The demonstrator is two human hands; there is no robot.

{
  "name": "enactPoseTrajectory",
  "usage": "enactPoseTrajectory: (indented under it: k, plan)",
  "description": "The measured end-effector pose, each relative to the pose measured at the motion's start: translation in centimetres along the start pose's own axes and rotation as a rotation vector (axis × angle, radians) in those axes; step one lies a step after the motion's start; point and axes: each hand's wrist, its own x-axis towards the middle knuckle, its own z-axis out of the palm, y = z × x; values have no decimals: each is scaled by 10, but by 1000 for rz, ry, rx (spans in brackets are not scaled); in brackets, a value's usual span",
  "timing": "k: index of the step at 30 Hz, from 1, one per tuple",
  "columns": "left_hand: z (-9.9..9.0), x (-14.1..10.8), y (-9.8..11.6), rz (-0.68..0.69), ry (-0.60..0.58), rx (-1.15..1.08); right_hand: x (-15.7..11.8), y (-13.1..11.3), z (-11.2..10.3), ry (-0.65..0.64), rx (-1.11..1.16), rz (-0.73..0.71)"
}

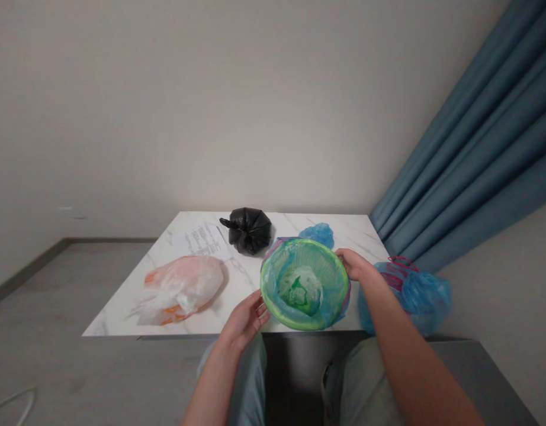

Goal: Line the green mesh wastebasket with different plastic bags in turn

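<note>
A round green basket (pixel 305 319) with a translucent blue bag lining it is tilted toward me at the table's front edge. My left hand (pixel 247 319) is at its lower left rim, fingers spread against the side. On the basket's right rim rests my right hand (pixel 352 264), its fingers partly hidden behind the rim. Behind the basket lies a crumpled blue bag (pixel 320 234). A tied black bag (pixel 250 231) stands to the back left, and a white and orange plastic bag (pixel 184 287) lies on the left.
The white marbled table (pixel 117 313) stands against the wall. A printed paper (pixel 202 239) lies at its back left. At the right edge is a full blue bag (pixel 426 299) with red ties, near the blue curtain (pixel 472 154).
</note>
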Motion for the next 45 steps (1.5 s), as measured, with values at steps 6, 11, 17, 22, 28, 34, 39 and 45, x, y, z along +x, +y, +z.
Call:
enactPoseTrajectory:
  k: [6, 11, 17, 22, 28, 34, 39, 45]
  plan:
    - [-1, 2, -2, 28, -106, 8, 2, -1, -6, -30, 16, 76]
    - [-3, 2, -9, 41, -182, 92, -4, -1, -2, 30, -76, 56]
    - [0, 1, -13, 102, -114, 178, -1, 3, 3, 312, -159, -275]
    - [7, 3, -18, 244, -23, 323, 0, 4, 6, 610, -405, -683]
    - [13, 3, -20, 334, 106, 307, -5, 5, 8, 684, -585, -840]
    - [11, 0, -9, 598, 252, 449, 0, 7, -2, 770, -576, -838]
    - [6, -4, 1, 720, 317, 666, -1, 6, -3, 757, -586, -772]
    - [3, -20, 9, 833, 530, 915, -13, 3, 9, 504, -355, -609]
